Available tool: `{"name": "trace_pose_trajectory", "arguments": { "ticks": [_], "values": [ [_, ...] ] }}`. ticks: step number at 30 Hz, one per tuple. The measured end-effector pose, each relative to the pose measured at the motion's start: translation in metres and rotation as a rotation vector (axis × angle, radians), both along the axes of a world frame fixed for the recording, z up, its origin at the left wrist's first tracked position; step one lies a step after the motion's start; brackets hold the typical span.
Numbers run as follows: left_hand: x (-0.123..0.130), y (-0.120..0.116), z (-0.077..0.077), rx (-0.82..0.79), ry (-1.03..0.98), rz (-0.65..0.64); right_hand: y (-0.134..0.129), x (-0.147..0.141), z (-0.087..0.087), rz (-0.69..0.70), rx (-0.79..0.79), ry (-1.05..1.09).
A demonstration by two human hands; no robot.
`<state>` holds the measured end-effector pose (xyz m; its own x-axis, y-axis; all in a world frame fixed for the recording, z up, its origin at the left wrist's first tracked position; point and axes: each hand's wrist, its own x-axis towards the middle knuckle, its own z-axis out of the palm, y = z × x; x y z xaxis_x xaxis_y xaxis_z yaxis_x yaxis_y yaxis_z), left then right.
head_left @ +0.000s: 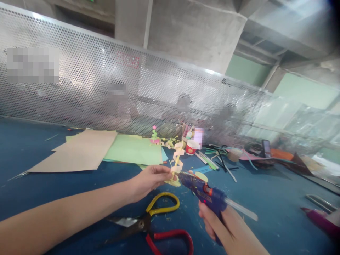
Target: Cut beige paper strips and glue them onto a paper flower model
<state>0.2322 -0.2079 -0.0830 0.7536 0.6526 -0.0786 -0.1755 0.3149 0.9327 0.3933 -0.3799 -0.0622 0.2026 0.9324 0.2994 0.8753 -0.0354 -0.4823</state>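
Note:
My right hand (217,223) is wrapped round the handle of a blue hot glue gun (204,193), with a clear glue stick (243,209) jutting from its back. Its nozzle tip meets the lower part of a yellow paper spiral craft (177,159) on a stem. Thumb and fingers of my left hand (152,179) pinch that craft low down, just above its pale yellow base (173,182). Below the hands lie open scissors (145,225) with one yellow and one red handle loop, blades pointing left.
Sheets of beige paper (79,152) and green paper (132,148) lie at the left. Behind are a small paper tree (154,134), a red cup (190,147) and loose glue sticks (208,161). A perforated metal screen (92,81) borders the blue table (265,198); people sit beyond.

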Motion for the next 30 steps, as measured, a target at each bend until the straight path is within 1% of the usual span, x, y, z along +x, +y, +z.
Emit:
{"name": "trace_pose_trajectory", "arguments": {
  "ticks": [5, 10, 15, 20, 24, 30],
  "values": [
    [0.0011, -0.0003, 0.0005, -0.003, -0.018, -0.010, -0.0007, -0.0006, 0.0032, 0.042, -0.026, 0.013],
    [0.0013, -0.0006, -0.0001, -0.016, -0.026, -0.008, 0.0004, 0.0000, 0.0023, -0.011, -0.035, 0.023],
    [0.0003, -0.0013, 0.0004, -0.007, -0.012, -0.002, -0.0010, -0.0004, 0.0040, 0.031, -0.030, 0.005],
    [0.0001, -0.0012, 0.0000, -0.028, -0.020, 0.006, -0.0007, 0.0006, 0.0032, -0.003, -0.050, -0.005],
    [0.0008, -0.0004, -0.0006, -0.019, -0.030, -0.008, -0.0008, 0.0009, 0.0033, 0.016, -0.062, 0.003],
    [0.0005, -0.0008, 0.0000, -0.037, -0.046, -0.003, -0.0006, 0.0015, 0.0033, -0.012, -0.109, 0.084]
  ]
}}
